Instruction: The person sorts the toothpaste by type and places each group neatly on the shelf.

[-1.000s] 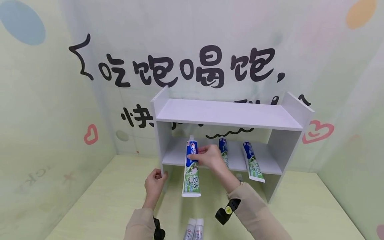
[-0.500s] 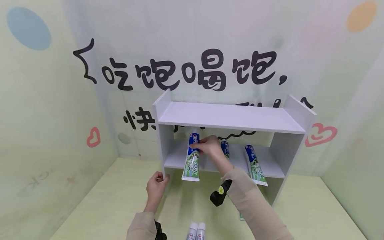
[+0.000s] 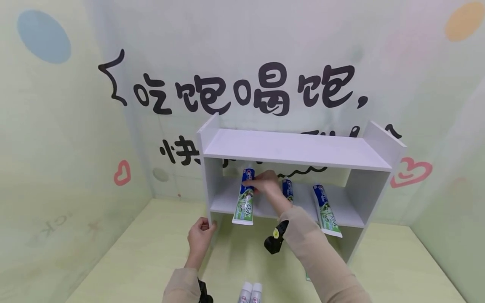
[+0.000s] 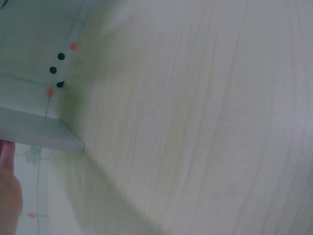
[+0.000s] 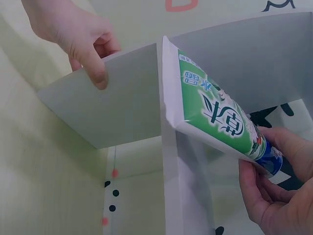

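Observation:
My right hand (image 3: 268, 188) pinches a blue-and-green toothpaste tube (image 3: 244, 206) near its cap end, inside the left part of the white shelf unit's (image 3: 295, 148) middle level. The tube's flat end sticks out past the board's front edge. In the right wrist view, thumb and fingers sit on either side of the tube's blue end (image 5: 270, 159). Low on the unit's left side, my left hand (image 3: 199, 242) grips the side panel (image 5: 129, 100), thumb on one face and fingers on the other. Only part of that hand (image 4: 9, 196) shows in the left wrist view.
Two similar toothpaste tubes, one in the centre (image 3: 287, 190) and one at the right (image 3: 327, 214), lie on the middle board. Two pale capped tubes (image 3: 245, 293) lie side by side on the table (image 3: 125, 261) in front. A green tube end (image 3: 308, 275) peeks out beside my right sleeve.
My right hand has carried the toothpaste tube up and back, from in front of the unit into its middle level. My left hand keeps its grip on the side panel.

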Demonstrator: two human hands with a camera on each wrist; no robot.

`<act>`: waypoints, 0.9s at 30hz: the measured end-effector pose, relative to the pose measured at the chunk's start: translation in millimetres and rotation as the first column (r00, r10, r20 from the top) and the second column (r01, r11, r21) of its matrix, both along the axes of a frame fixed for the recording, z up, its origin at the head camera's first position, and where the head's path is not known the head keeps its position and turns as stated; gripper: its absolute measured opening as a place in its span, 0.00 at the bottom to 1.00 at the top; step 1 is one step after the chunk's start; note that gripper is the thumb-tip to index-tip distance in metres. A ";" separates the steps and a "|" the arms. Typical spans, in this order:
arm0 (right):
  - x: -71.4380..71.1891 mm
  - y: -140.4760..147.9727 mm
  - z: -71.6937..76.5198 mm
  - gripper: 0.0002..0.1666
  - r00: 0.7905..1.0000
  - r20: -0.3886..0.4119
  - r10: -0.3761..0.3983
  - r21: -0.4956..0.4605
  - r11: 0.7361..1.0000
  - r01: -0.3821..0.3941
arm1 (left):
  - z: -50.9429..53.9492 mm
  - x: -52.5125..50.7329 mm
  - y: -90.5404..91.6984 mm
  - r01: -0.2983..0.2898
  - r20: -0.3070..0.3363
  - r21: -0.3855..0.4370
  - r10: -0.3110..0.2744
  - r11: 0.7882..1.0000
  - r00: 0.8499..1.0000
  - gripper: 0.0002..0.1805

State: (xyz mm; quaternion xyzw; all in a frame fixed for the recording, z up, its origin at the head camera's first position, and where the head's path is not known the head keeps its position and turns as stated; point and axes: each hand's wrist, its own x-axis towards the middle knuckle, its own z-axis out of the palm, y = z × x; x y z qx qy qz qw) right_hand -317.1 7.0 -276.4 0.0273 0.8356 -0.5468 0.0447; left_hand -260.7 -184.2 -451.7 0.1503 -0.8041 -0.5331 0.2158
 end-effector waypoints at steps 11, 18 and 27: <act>-13.9 -5.5 -8.2 0.29 0.999 0.026 -0.026 0.024 0.999 0.025 | -1.9 0.0 0.8 -0.007 -0.014 0.023 0.007 1.000 1.000 0.07; -19.7 -10.3 -14.2 0.27 1.000 0.013 -0.020 0.035 0.999 0.020 | 0.1 0.0 -1.5 -0.017 -0.030 0.008 0.018 1.000 0.999 0.07; -19.8 -12.4 -18.3 0.30 0.999 -0.036 -0.013 0.100 0.995 0.017 | -1.5 0.0 -0.8 -0.017 -0.014 -0.016 0.017 1.000 1.000 0.06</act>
